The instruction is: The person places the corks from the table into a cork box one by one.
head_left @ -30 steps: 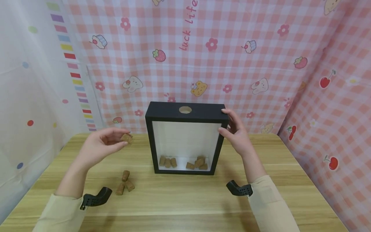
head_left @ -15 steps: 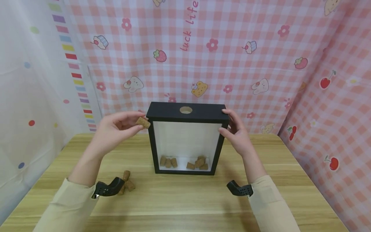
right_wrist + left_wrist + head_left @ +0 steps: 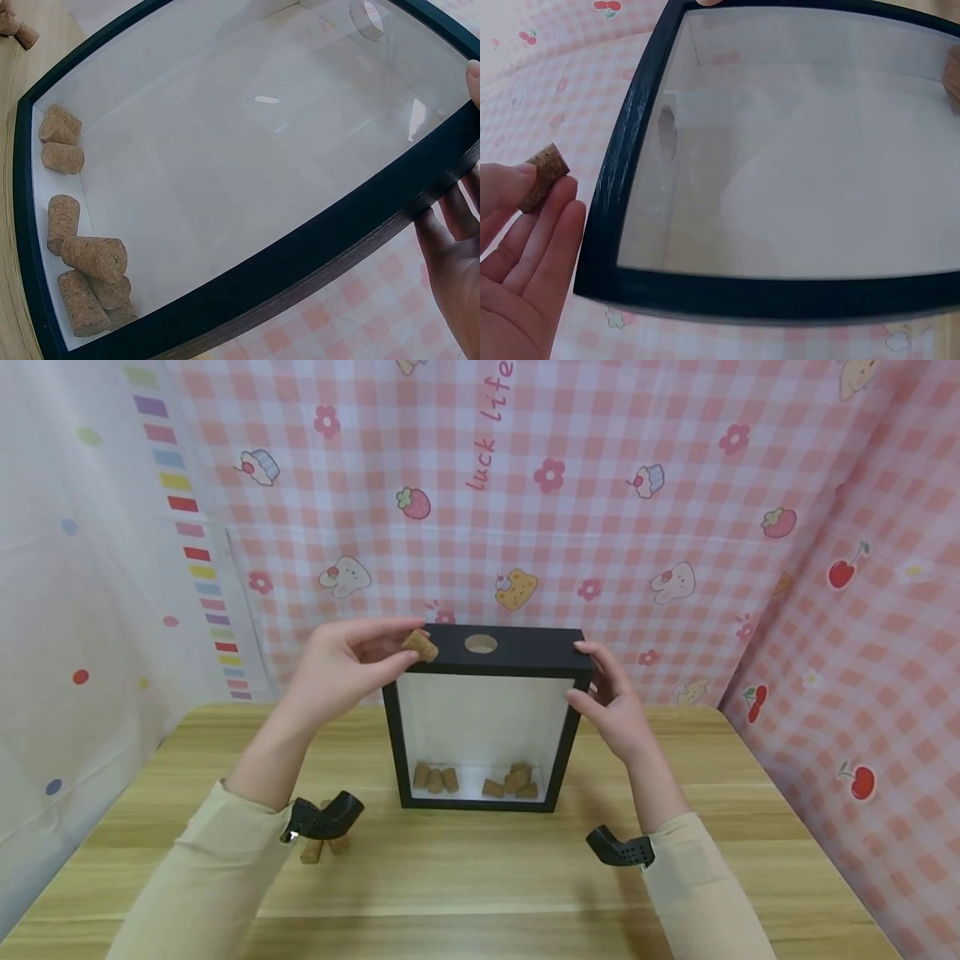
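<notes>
A cork point(image 3: 420, 646) is pinched between the thumb and fingers of my left hand point(image 3: 348, 664), at the top left corner of a black shadow box frame point(image 3: 525, 649). In the left wrist view the same cork point(image 3: 546, 178) shows beside the frame's dark edge point(image 3: 619, 172). The box stands upright, with a round hole point(image 3: 481, 644) in its top and a clear front. My right hand point(image 3: 618, 710) grips its upper right corner, thumb on the front edge and fingers at the top and side. Several corks point(image 3: 95, 257) lie inside along the bottom.
Loose corks point(image 3: 311, 852) lie on the wooden table point(image 3: 465, 877) at the left, partly hidden under the left wrist's camera mount point(image 3: 326, 817). A pink checked curtain point(image 3: 450, 543) hangs behind the table, with a white dotted one point(image 3: 90, 610) at the left.
My left hand has carried the cork up and to the right, from left of the box to its top left corner. My right hand and the box have stayed in place.
</notes>
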The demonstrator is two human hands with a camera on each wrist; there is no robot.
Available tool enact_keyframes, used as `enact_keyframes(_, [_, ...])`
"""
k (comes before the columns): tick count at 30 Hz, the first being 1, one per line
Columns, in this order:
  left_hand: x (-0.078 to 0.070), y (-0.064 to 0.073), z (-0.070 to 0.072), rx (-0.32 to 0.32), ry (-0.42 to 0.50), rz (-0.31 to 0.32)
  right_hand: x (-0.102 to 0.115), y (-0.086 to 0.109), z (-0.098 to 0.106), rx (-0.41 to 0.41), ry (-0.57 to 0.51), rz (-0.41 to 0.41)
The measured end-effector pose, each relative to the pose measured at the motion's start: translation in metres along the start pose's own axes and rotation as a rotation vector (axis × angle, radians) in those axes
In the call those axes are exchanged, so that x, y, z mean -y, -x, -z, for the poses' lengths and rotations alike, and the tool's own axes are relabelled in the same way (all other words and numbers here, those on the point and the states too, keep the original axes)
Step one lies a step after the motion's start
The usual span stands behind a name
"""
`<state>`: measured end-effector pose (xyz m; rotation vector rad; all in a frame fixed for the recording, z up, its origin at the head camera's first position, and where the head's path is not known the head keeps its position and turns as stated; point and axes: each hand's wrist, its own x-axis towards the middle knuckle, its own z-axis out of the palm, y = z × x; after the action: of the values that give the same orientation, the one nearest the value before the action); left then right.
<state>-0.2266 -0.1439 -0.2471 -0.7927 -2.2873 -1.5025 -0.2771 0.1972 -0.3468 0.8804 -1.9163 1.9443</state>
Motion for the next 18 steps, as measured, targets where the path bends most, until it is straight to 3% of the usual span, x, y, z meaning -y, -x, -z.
enact_keyframes(8, [-0.005,-0.020,-0.016,-0.002,-0.004,-0.029,0.000,0.000,0.000,-0.005,0.000,-0.001])
enact_keyframes(13, [-0.009,-0.030,-0.027,0.012,-0.105,0.003,0.000,0.001,0.000,-0.002,0.002,-0.006])
enact_keyframes(18, [-0.013,-0.039,-0.035,0.042,-0.148,0.042,-0.001,0.000,0.001,-0.001,0.004,-0.002])
